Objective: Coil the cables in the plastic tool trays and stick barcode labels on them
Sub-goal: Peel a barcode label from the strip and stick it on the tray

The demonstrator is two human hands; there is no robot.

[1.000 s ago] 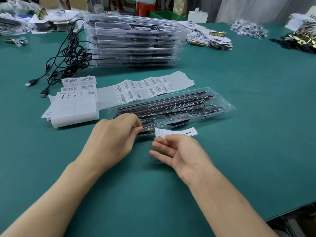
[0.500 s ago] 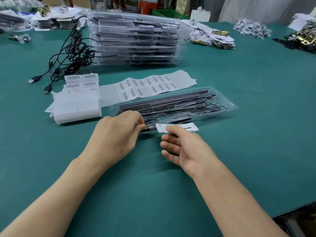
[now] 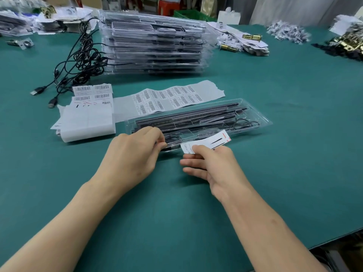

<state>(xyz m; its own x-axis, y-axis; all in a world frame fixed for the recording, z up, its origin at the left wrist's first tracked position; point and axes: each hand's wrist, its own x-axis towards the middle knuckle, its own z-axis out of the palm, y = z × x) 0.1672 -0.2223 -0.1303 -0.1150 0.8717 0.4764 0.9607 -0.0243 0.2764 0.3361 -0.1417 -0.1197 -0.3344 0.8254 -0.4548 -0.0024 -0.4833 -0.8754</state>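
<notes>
A clear plastic tool tray [image 3: 255,112] with black tools and a coiled black cable lies across the green table in front of me. My left hand [image 3: 133,154] pinches the tray's near left edge between thumb and fingers. My right hand [image 3: 212,165] pinches the left end of a white label [image 3: 212,141] with red and black print. The label lies slanted over the tray's near edge. A strip of barcode labels [image 3: 169,97] lies just behind the tray.
A tall stack of filled clear trays [image 3: 155,44] stands at the back. Loose black USB cables [image 3: 78,61] tangle to its left. White label sheets [image 3: 88,118] pile at the left. Brass hardware [image 3: 349,44] and paper packs lie at the far right. The table's edge runs at lower right.
My right hand moved up and forward with the white label, bringing it over the tray's near edge. My left hand kept its pinch on the tray's left end.
</notes>
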